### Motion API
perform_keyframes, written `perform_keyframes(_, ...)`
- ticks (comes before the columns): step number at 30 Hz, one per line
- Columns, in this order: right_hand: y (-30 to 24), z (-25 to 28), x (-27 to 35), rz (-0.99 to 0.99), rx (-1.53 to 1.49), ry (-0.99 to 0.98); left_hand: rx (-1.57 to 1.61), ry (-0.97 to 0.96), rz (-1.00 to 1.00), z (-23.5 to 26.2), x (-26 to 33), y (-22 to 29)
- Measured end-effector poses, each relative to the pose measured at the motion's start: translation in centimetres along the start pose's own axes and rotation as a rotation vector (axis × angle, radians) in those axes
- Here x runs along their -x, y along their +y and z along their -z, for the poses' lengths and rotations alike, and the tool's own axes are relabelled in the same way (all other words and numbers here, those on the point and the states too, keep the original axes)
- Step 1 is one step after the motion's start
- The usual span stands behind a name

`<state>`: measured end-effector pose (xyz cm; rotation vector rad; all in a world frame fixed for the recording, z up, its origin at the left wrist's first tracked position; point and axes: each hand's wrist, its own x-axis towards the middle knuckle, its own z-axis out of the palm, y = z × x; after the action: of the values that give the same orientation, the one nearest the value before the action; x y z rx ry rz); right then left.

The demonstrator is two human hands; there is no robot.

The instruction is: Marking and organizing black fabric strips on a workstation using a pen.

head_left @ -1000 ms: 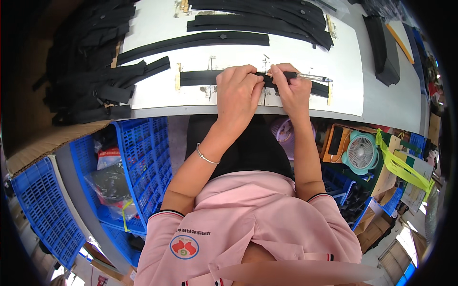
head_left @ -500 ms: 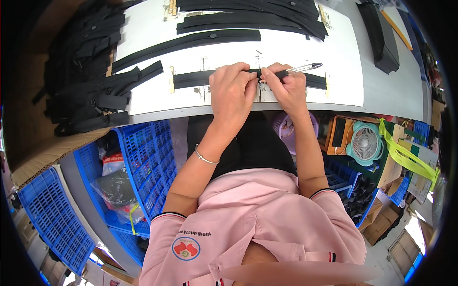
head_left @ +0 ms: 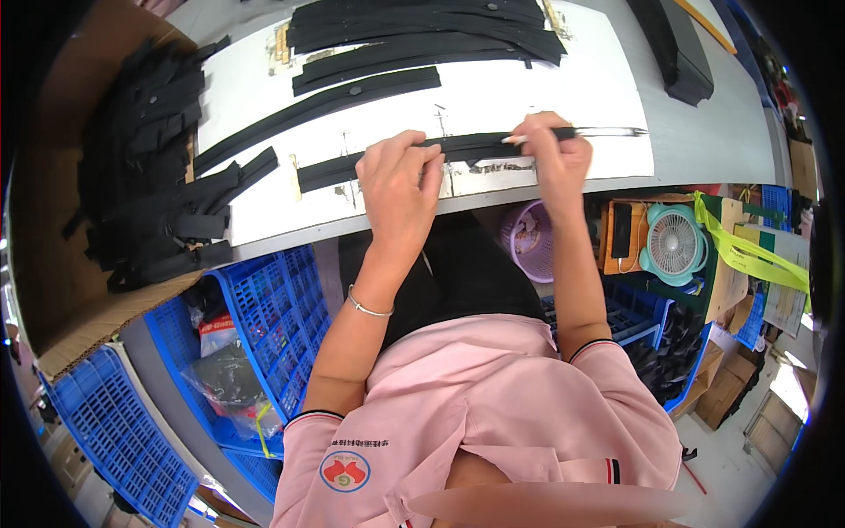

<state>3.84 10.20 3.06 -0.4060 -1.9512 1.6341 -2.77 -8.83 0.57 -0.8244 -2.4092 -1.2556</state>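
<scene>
A long black fabric strip lies across the white board near its front edge. My left hand is over the left half of this strip, fingers bent and closed, thumb and fingertips pressed on the fabric. To its right, my right hand is closed around a pen. The pen's pale tip points left, close over the strip, and its clear barrel sticks out to the right. I cannot tell whether the tip touches the fabric.
More black strips lie at the back of the board, and a heap of them fills the left side by a cardboard box. Below the table edge are blue crates, a purple basket and a small fan.
My right hand has moved right along the strip with the pen, away from my left hand. The pen now lies flatter. The whole view has shifted slightly.
</scene>
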Motion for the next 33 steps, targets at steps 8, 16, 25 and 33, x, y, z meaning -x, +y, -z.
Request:
perform_keyframes(8, 2.0, 4.6, -0.8, -0.037, 0.186, 0.033, -0.032, -0.03, 0.007, -0.2, -0.2, 0.7)
perform_keyframes(16, 2.2, 4.4, -1.0, -0.041, 0.218, 0.017, 0.148, -0.11, -0.103, -5.2, -2.0, 4.7)
perform_keyframes(25, 2.4, 4.3, -1.0, 0.008, 0.295, -0.034, 0.096, -0.146, -0.117, -7.3, -2.1, 5.1)
perform_keyframes(33, 2.1, 5.2, -0.7, 0.0, 0.181, -0.084, 0.08, -0.139, -0.121, -7.5, -1.9, 5.1)
